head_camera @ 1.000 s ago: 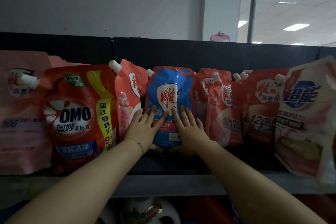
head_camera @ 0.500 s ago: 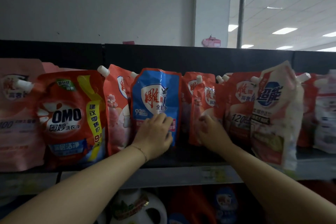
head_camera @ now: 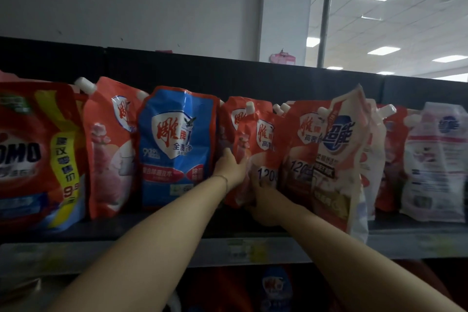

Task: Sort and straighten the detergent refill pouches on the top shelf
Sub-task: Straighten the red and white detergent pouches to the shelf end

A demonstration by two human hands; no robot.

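- Moving off the blue pouch (head_camera: pixel 177 144): pressing flat on its front with both hands a second ago, off it entirely now.
- Leaving it upright and label-forward on the top shelf (head_camera: pixel 152 251), at 9 o'clock of the current grip (looks done).
- Gripping the red pouch (head_camera: pixel 255 139) instead, next door at 3 o'clock of the blue one.
- Clamping the left hand (head_camera: pixel 229 167) round the red pouch's 9 o'clock edge, curled tight.
- Cupping the right hand (head_camera: pixel 264 200) round its 6 o'clock end, curled on it too (cannot see the far side).
- Getting there in stages: sending the right over half a second ago, then bringing the left across from the blue pouch's lower edge.
- Reading this as one pouch squared, working along the row toward 3 o'clock.
- Still to fix, judging by eye: white-and-blue pouch (head_camera: pixel 339 149) leaning out at 3 o'clock of the red one, covering the reds behind.
- Pulling the red pouch: expect dragging or tipping of the tightly packed neighbours.
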